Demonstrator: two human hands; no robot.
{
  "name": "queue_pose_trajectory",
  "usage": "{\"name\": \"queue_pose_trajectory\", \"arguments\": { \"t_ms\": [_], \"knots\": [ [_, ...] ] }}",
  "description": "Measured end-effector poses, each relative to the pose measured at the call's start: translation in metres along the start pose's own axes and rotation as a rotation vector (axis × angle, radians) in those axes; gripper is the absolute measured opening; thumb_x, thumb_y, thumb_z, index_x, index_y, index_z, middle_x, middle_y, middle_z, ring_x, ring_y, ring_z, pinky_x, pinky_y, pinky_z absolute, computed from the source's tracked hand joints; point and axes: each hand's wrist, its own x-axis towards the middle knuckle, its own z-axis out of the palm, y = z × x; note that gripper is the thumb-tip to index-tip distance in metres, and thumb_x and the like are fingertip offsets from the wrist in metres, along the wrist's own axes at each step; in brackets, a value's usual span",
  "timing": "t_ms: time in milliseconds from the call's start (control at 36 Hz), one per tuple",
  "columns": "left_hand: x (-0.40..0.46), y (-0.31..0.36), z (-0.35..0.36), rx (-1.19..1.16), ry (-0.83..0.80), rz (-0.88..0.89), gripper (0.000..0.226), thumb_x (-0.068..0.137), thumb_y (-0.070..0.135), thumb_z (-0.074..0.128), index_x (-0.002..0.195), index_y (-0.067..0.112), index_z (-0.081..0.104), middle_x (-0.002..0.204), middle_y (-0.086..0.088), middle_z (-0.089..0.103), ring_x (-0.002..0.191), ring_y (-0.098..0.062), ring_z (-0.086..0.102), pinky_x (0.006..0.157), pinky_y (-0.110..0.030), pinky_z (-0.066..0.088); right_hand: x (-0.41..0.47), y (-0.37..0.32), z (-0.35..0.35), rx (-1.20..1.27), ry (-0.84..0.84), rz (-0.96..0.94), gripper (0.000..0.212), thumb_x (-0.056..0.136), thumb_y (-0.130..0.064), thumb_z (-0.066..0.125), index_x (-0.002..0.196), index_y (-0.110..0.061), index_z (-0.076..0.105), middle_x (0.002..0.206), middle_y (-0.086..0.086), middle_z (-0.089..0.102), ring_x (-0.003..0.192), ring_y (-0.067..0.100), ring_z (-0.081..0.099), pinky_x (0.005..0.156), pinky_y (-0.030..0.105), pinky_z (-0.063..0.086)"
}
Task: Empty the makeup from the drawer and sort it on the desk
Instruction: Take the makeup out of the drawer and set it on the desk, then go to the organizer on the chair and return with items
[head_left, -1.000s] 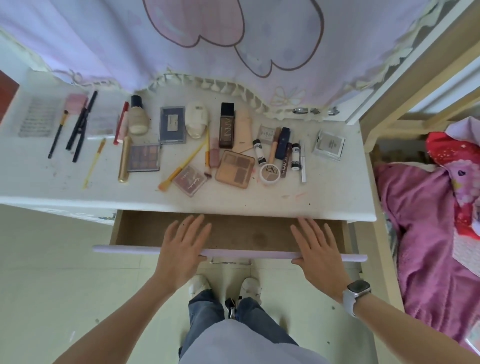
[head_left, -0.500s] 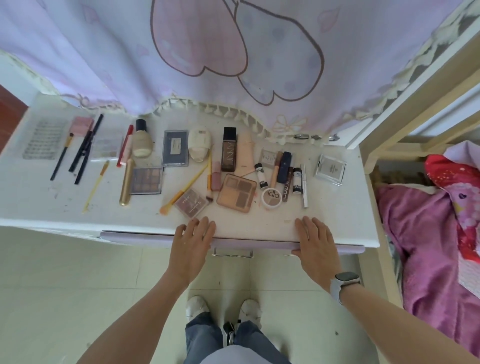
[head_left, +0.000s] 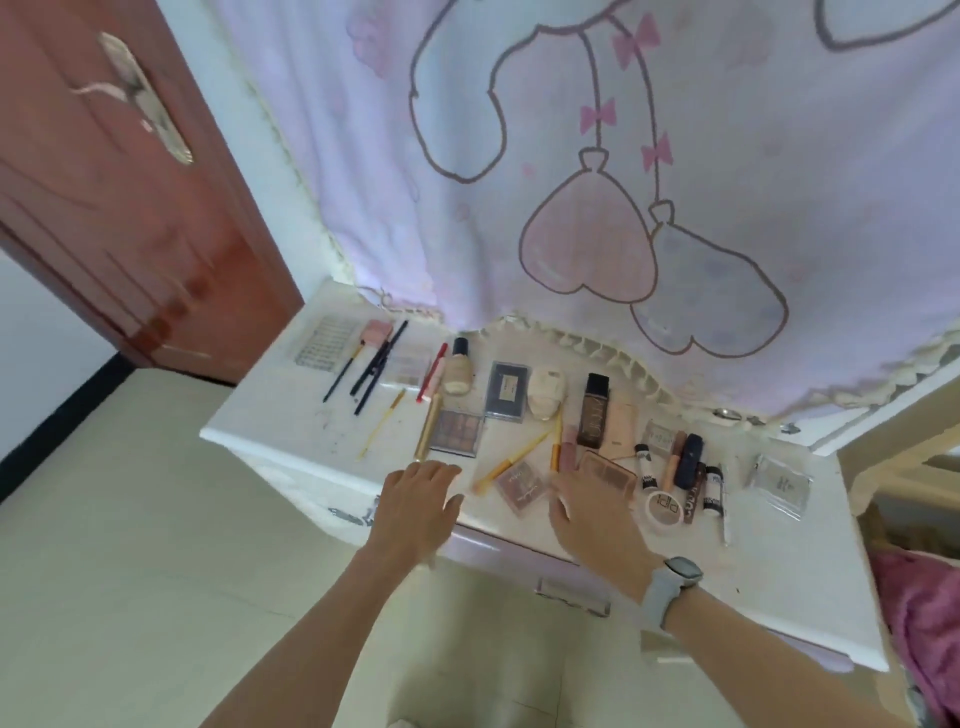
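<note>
Now the drawer (head_left: 524, 558) sits pushed in under the white desk (head_left: 779, 561), its lilac front running along the desk's near edge with a metal pull (head_left: 571, 592) at its middle. Both hands hover low over that front edge, fingers spread and nearly straight, holding nothing: the left hand (head_left: 415, 506) near a gold tube (head_left: 428, 434), the right hand (head_left: 597, 512), with a pale grey watch (head_left: 670, 587) on its wrist, partly covering a tan square palette (head_left: 608, 470). Whether the fingertips touch the desktop cannot be told.

The makeup lies in a loose band along the desk's length. Slim black pencils (head_left: 376, 366) and yellow-handled brushes (head_left: 511, 462) lie roughly front to back, slightly slanted. A dark rectangular foundation bottle (head_left: 592, 410) lies flat with its black cap towards the curtain. Flat shapes sit between: a glossy eyeshadow palette (head_left: 457, 434), a grey compact (head_left: 506, 391), a clear case (head_left: 782, 486) at the right, a round pot (head_left: 665, 506).

A soft lilac curtain (head_left: 675, 182) with printed hearts hangs behind.
</note>
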Motion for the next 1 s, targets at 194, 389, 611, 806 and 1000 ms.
{"name": "queue_pose_trajectory", "arguments": {
  "t_ms": [194,389,611,806,1000],
  "knots": [
    [-0.065,-0.13,-0.108,0.017,0.203,-0.299,0.041,0.097,0.032,0.042,0.137,0.024,0.043,0.138,0.006,0.047,0.127,-0.016,0.042,0.102,-0.031,0.03,0.072,-0.165,-0.011,0.15,-0.039,-0.248,0.032,0.096,-0.022,0.036,0.121,-0.019,0.056,0.12,-0.002,0.059,0.111,0.018,0.053,0.094,0.031,0.042],
    [-0.202,-0.253,-0.16,-0.06,0.412,-0.669,0.037,0.095,0.031,0.047,0.131,0.023,0.051,0.131,0.006,0.054,0.121,-0.017,0.049,0.104,-0.033,0.032,0.094,-0.346,0.022,0.292,-0.11,-0.508,0.022,0.093,-0.016,0.043,0.101,-0.008,0.062,0.1,0.008,0.065,0.096,0.027,0.06,0.085,0.042,0.047],
    [-0.36,-0.342,-0.151,-0.153,0.573,-1.181,0.036,0.095,0.032,0.047,0.129,0.022,0.052,0.132,0.002,0.054,0.121,-0.02,0.048,0.1,-0.035,0.034,0.078,-0.531,0.085,0.26,-0.33,-0.822,0.021,0.092,-0.013,0.046,0.101,-0.005,0.062,0.101,0.01,0.066,0.096,0.027,0.06,0.082,0.037,0.047],
    [-0.46,-0.383,-0.118,-0.264,0.608,-1.574,0.041,0.095,0.033,0.046,0.135,0.021,0.045,0.134,0.0,0.051,0.123,-0.021,0.047,0.101,-0.034,0.033,0.057,-0.661,0.161,0.21,-0.565,-1.061,0.024,0.094,-0.017,0.045,0.108,-0.01,0.063,0.109,0.006,0.064,0.104,0.023,0.059,0.088,0.035,0.046],
    [-0.529,-0.404,-0.109,-0.336,0.712,-1.913,0.04,0.096,0.033,0.045,0.135,0.02,0.046,0.133,0.0,0.051,0.123,-0.02,0.046,0.1,-0.035,0.031,0.018,-0.78,0.213,0.182,-0.796,-1.301,0.027,0.096,-0.017,0.044,0.115,-0.01,0.061,0.117,0.005,0.062,0.109,0.02,0.057,0.092,0.028,0.043]
  ]
}}
